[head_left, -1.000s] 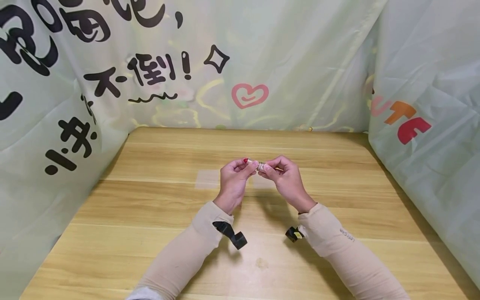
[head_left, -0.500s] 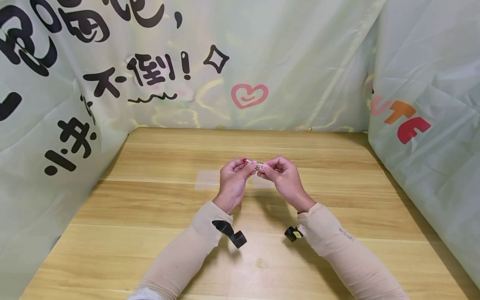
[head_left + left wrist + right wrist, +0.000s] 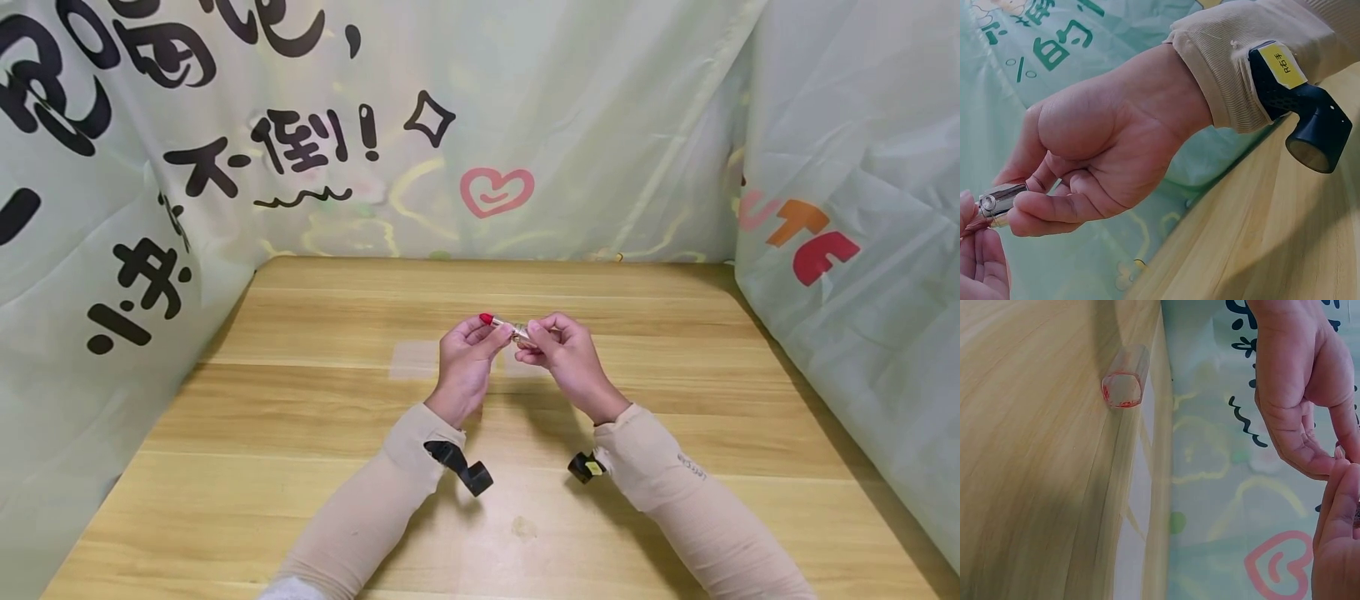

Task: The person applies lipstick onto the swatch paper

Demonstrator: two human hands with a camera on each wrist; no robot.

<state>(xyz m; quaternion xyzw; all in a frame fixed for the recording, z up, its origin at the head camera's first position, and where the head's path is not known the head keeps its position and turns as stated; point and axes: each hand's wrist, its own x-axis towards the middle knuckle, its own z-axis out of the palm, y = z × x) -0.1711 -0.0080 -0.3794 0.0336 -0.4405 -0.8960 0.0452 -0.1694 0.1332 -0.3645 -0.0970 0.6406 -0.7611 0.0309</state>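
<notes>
A lipstick (image 3: 486, 319) with a bared red tip is held above the table, its tip pointing left in the head view. My left hand (image 3: 467, 367) pinches it near the metal tube, thumb on top. At the other end, my right hand (image 3: 576, 364) pinches the base between thumb and fingers. The left wrist view shows the silvery tube (image 3: 1002, 199) between both hands' fingertips. A clear cap (image 3: 1124, 378) with red smears round its mouth lies on its side on the table in the right wrist view.
The wooden table (image 3: 300, 483) has pale tape patches (image 3: 414, 360) under and beside the hands. Printed cloth (image 3: 600, 125) hangs behind it and along both sides. Each sleeve carries a black wrist camera (image 3: 474, 478).
More of the red lipstick tip shows, farther to the left. My right fingers and thumb have shifted round the base; the left hand has stayed almost still.
</notes>
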